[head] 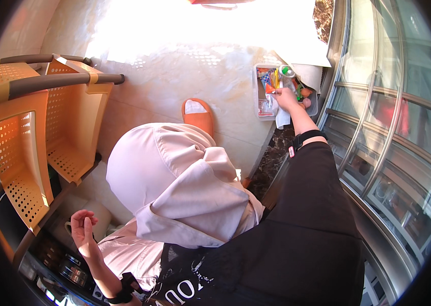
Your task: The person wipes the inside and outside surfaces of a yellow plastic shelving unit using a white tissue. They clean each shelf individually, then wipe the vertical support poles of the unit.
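Observation:
At the right, my right hand (286, 98) reaches over a clear plastic bin (256, 82) on the floor, its fingers pinching a small orange-and-white packet (269, 89). The bin holds colourful packets, a green-and-white round item (286, 71) and several small orange and pink items (306, 92). White paper or cloth (282, 119) hangs over the bin's near edge. My left hand (84, 227) is raised at the lower left, fingers loosely curled with nothing seen in them, below the orange rack baskets.
A rack with perforated orange plastic baskets (28, 153) stands at the left. Sliding glass doors (383, 114) run along the right. An orange slipper (199, 120) on my foot rests on the tiled floor (143, 91). A white panel (309, 74) leans behind the bin.

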`<state>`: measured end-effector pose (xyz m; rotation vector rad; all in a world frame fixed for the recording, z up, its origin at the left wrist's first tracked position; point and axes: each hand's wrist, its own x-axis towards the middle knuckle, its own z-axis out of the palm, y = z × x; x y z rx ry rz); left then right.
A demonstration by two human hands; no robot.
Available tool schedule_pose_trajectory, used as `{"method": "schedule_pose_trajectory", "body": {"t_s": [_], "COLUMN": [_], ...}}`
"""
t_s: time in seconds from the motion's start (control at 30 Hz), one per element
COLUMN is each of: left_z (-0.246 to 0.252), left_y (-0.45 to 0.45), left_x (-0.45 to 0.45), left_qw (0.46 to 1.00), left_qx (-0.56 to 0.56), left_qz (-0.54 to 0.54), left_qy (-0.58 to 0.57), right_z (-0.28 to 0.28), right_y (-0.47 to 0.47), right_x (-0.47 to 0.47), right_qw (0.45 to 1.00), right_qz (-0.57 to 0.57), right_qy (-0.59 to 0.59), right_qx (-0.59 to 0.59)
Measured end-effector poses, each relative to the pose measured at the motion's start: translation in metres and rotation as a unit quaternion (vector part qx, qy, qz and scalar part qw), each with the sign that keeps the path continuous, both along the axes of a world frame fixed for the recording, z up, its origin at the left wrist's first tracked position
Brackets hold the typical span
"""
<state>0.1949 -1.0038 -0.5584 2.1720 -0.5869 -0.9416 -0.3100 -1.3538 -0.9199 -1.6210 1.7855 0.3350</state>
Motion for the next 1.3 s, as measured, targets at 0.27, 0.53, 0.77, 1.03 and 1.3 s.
{"method": "schedule_pose_trajectory", "body": {"t_s": [0.27,0.53,0.77,1.03,1.3], "left_z": [0.005,0.006,0.007,0.021,0.064], "left_y": [0.006,0.004,0.003,0.008,0.020], "left_x": [0.001,-0.001,0.001,0.006,0.016], "left_qw": [1.000,1.000,1.000,0.996,0.963], "left_qx": [-0.011,-0.013,-0.022,-0.070,-0.172], "left_qz": [-0.003,-0.002,-0.010,0.020,0.117], "left_qy": [-0.009,-0.006,-0.010,-0.057,-0.172], "right_z": [0.000,0.015,0.023,0.069,0.178], "right_y": [0.005,0.007,0.010,0.038,-0.031], "right_x": [-0.015,-0.024,-0.009,0.035,0.085], "right_qw": [0.934,0.901,0.997,0.994,0.949], "right_qz": [-0.225,-0.256,-0.010,0.107,-0.023], "right_qy": [-0.233,-0.304,-0.071,-0.017,-0.315], "right_qx": [0.149,0.173,0.012,0.008,0.021]}}
